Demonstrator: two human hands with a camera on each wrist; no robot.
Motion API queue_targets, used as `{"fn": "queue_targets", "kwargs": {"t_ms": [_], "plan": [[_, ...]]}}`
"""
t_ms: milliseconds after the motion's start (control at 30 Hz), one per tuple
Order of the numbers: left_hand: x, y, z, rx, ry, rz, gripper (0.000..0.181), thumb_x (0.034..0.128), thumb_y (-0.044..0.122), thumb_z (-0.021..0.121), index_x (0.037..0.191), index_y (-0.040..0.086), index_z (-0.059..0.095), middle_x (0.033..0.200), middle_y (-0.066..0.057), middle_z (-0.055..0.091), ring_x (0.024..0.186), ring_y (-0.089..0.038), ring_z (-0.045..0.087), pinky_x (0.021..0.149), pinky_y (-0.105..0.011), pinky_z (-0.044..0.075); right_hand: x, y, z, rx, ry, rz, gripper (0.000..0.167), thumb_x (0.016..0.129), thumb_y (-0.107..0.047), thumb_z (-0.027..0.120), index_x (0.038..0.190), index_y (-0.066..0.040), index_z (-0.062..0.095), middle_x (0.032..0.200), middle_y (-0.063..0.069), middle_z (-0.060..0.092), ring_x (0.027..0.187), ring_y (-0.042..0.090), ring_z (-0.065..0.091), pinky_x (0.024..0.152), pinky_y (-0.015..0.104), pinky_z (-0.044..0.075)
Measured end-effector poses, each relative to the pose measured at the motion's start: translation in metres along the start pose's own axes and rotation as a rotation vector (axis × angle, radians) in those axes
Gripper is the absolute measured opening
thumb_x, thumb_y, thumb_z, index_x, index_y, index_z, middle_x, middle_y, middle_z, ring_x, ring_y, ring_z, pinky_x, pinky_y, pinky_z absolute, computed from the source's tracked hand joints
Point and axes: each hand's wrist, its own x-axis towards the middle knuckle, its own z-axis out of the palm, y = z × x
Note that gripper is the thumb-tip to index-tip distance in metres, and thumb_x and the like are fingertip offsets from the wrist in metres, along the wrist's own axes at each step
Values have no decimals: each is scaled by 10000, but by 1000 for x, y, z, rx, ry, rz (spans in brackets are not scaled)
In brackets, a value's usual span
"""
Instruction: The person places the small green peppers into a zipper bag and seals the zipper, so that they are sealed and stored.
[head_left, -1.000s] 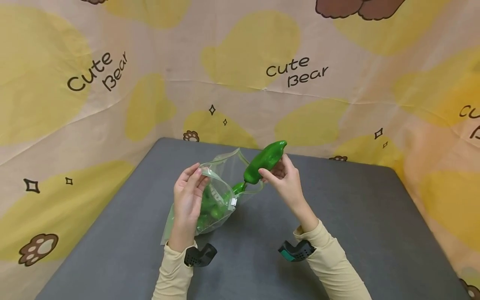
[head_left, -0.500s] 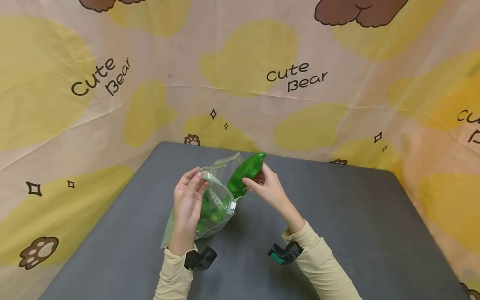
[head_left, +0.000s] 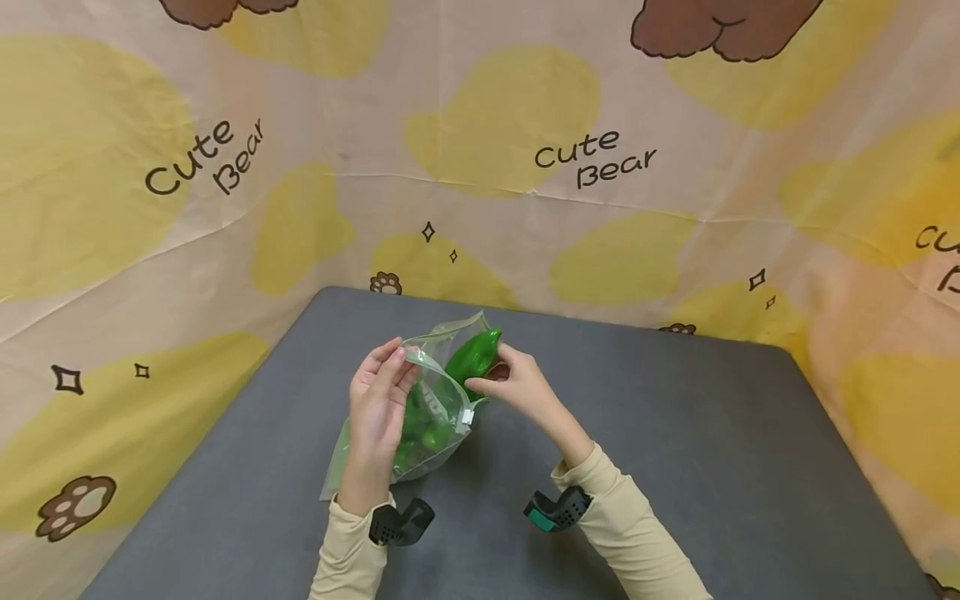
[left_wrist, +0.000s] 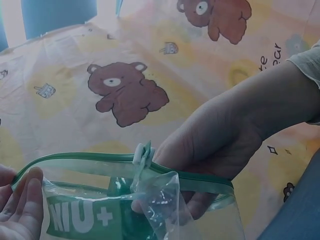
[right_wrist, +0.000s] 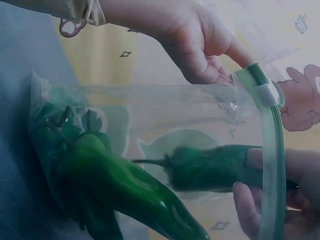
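My left hand (head_left: pixel 378 408) pinches the rim of a clear zip bag (head_left: pixel 339 458), whose mouth is spread wide. A green pepper (head_left: pixel 472 354) is between my right hand's (head_left: pixel 521 387) thumb and fingers, partly within the bag's mouth. Through the plastic in the right wrist view, the held pepper (right_wrist: pixel 210 167) points its stem toward the bag's bottom. Several other green peppers (right_wrist: pixel 125 175) lie deeper inside. A white slider (head_left: pixel 468 416) sits on the green zip near my right hand. Right fingers (right_wrist: pixel 245 205) show behind the plastic.
The bag is over a grey table (head_left: pixel 675 450). A printed cloth (head_left: pixel 480 125) with bears and yellow patches hangs behind and at both sides. Dark wrist cameras (head_left: pixel 401 522) are strapped over both sleeves.
My right hand has moved left and down with the pepper, from just outside the mouth into the bag. My left hand keeps its grip on the rim.
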Motion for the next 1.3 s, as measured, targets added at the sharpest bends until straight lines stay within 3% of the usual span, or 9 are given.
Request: {"fn": "queue_targets", "kwargs": {"t_ms": [200, 367, 533, 667, 933, 1133, 1300], "plan": [[0, -1, 0, 13, -7, 3, 130, 870, -74, 515, 942, -3, 595, 833, -114, 630, 755, -176, 613, 696, -245, 509, 2, 2, -1, -42, -35, -24, 268, 796, -120, 686, 1006, 6, 577, 748, 29, 597, 641, 143, 575, 565, 275, 487], [0, -1, -1, 0, -10, 3, 130, 865, -75, 522, 934, -2, 604, 829, -115, 633, 744, -177, 613, 682, -242, 510, -5, -13, -3, 17, -40, -21, 306, 833, -42, 628, 1101, 77, 544, 831, 135, 621, 709, 280, 604, 610, 348, 512], [1, -1, 0, -12, -7, 7, 136, 868, -84, 508, 939, -8, 596, 824, -117, 634, 734, -179, 614, 669, -242, 511, -5, 0, -6, 41, 32, -55, 277, 848, -58, 616, 1094, 54, 556, 884, 115, 625, 726, 329, 593, 558, 297, 499], [1, -1, 0, -16, 5, 7, 144, 872, -91, 496, 940, -11, 595, 820, -120, 631, 733, -181, 614, 664, -240, 512, -9, -7, -13, 52, 91, -76, 246, 845, -47, 617, 1063, 59, 571, 881, 126, 618, 708, 354, 579, 534, 286, 483], [2, -1, 1, -7, 19, 0, 142, 873, -90, 495, 939, -13, 595, 826, -124, 627, 745, -185, 614, 674, -245, 512, -20, -29, -26, 42, 143, -38, 212, 844, 16, 591, 1040, 92, 564, 871, 182, 605, 664, 198, 582, 571, 296, 508], [2, -1, 0, -17, 15, 2, 125, 871, -83, 507, 943, -20, 587, 823, -127, 627, 741, -188, 616, 674, -246, 512, -22, -29, -32, 59, 132, -20, 222, 853, 5, 585, 1049, 107, 558, 865, 195, 597, 628, 326, 549, 564, 440, 481], [2, -1, 0, -20, 15, -5, 125, 869, -87, 507, 939, -22, 587, 820, -126, 628, 739, -190, 617, 676, -245, 512, -29, -28, -33, 44, 119, -31, 208, 856, -4, 586, 1039, 91, 565, 857, 193, 599, 576, 251, 517, 511, 337, 453]]}}
